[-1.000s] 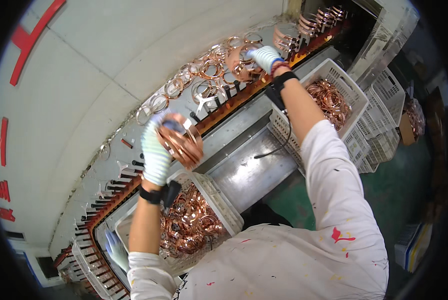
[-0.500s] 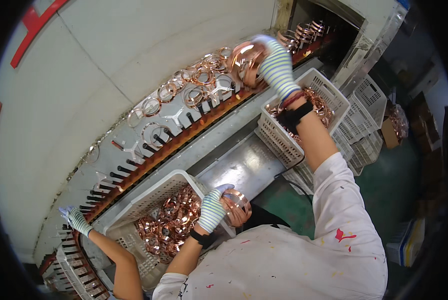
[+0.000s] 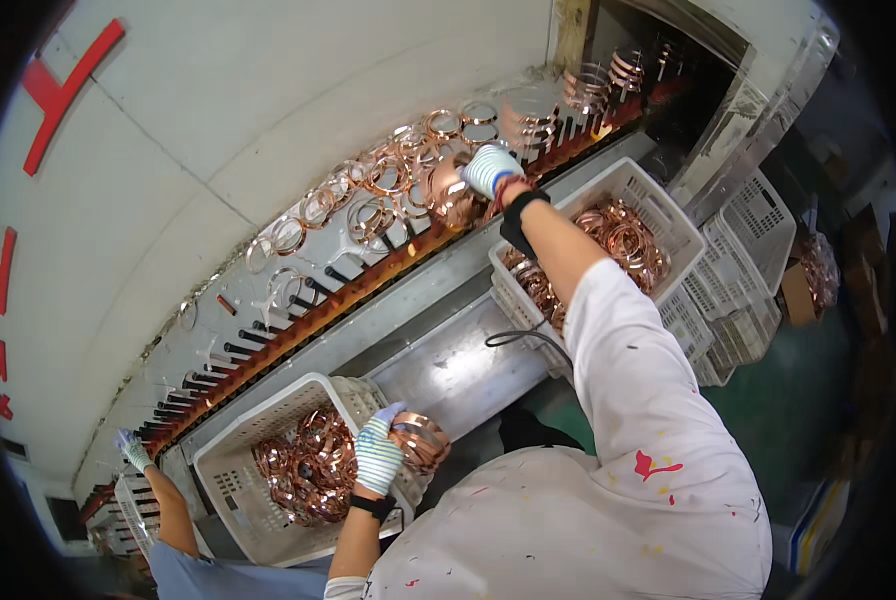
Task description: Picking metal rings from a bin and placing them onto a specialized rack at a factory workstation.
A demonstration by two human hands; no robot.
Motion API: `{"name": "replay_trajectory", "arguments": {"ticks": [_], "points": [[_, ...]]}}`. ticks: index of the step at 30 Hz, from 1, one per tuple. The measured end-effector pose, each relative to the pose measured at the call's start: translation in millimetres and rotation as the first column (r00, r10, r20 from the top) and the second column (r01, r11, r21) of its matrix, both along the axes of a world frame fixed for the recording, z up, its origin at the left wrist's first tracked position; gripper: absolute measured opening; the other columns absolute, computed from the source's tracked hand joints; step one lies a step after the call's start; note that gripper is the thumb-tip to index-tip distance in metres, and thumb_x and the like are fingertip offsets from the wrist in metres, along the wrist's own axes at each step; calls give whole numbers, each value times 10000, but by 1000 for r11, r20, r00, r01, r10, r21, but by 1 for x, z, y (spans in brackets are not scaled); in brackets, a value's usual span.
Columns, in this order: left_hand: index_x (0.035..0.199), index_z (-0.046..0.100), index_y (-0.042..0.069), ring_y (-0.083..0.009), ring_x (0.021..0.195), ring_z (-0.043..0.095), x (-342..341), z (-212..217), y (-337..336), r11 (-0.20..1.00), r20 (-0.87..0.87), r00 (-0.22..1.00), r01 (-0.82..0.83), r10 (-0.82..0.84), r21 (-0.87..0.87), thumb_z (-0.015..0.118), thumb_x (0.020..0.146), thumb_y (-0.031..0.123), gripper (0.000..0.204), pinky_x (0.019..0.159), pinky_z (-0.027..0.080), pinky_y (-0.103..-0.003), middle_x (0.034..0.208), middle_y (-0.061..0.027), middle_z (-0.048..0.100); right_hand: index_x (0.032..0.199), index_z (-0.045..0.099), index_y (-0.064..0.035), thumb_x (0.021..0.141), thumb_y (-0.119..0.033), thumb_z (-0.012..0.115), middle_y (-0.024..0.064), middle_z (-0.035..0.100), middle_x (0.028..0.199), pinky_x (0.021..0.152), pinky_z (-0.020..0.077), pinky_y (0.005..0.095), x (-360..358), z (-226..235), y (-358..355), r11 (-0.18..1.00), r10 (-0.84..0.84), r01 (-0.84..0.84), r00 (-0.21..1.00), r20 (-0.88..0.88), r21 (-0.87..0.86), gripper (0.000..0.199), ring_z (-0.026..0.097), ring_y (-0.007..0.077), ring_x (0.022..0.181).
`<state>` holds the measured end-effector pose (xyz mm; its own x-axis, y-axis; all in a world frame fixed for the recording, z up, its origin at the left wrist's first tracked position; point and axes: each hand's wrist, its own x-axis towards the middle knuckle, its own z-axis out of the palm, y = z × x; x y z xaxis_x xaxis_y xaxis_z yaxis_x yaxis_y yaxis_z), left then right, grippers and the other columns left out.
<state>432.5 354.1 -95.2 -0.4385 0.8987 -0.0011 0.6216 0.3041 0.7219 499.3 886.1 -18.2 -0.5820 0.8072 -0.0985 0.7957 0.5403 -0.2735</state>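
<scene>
My left hand [image 3: 380, 458], in a striped glove, is closed on a small bundle of shiny copper-coloured rings [image 3: 423, 444] beside the left crate. Stretched out over the conveyor, my gloved right hand [image 3: 491, 172] is closed at the edge of a larger copper-coloured cluster of rings [image 3: 452, 193]; its fingertips are partly hidden. The cluster hangs just above the line's front edge, among black pegs. Behind it, many loose copper rings [image 3: 384, 174] lie on the conveyor's grey top.
A white crate [image 3: 230, 478] holding copper rings stands at the left, another crate [image 3: 683, 238] at the right. Stacked crates [image 3: 733, 270] are beyond it. A black cable [image 3: 528, 338] loops near the metal shelf [image 3: 458, 365]. At far left, a co-worker's gloved hand [image 3: 134, 450] reaches toward the pegs.
My right hand has swung left and down along the conveyor with the copper rings. A ring stack now stands on the line where it was. My left hand keeps its rings, slightly lower left.
</scene>
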Motion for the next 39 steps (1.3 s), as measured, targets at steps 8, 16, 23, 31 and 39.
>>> {"name": "replay_trajectory", "arguments": {"ticks": [8,16,23,31,39], "points": [[1238,679,3,-125,939,661,6,14,3,972,615,755,-214,226,-95,479,988,-47,324,812,551,-253,1045,-86,715,1162,707,-51,952,-109,619,183,752,1034,872,579,396,114,101,-16,989,93,89,258,-962,119,235,739,303,932],[1275,646,-19,-103,864,621,18,4,16,943,852,466,-319,240,-91,417,1032,-3,334,769,538,-231,1020,-65,681,1081,774,-111,937,-226,601,231,740,1044,804,604,482,79,-37,122,934,-50,75,995,-81,348,253,737,375,943],[1279,656,-16,-123,904,646,15,-8,11,949,799,569,-317,194,-5,440,1000,-64,356,793,553,-234,1051,-73,690,1148,748,-73,921,-200,624,205,751,1080,823,603,477,67,-59,114,943,93,-148,977,191,297,288,742,376,961],[1271,673,13,-228,1053,688,-3,12,7,978,309,937,-195,163,76,508,928,-69,390,944,545,-317,1152,-149,717,1207,691,-12,988,-3,462,151,757,1061,862,573,337,133,101,10,981,59,161,270,-961,106,317,727,256,964],[1291,666,17,-243,1032,693,7,10,-12,985,146,980,-147,134,88,568,919,-9,385,939,548,-340,1155,-153,713,1186,736,-82,959,-158,619,211,756,1060,810,613,457,95,0,114,946,-121,26,953,277,324,267,737,387,993]]}}
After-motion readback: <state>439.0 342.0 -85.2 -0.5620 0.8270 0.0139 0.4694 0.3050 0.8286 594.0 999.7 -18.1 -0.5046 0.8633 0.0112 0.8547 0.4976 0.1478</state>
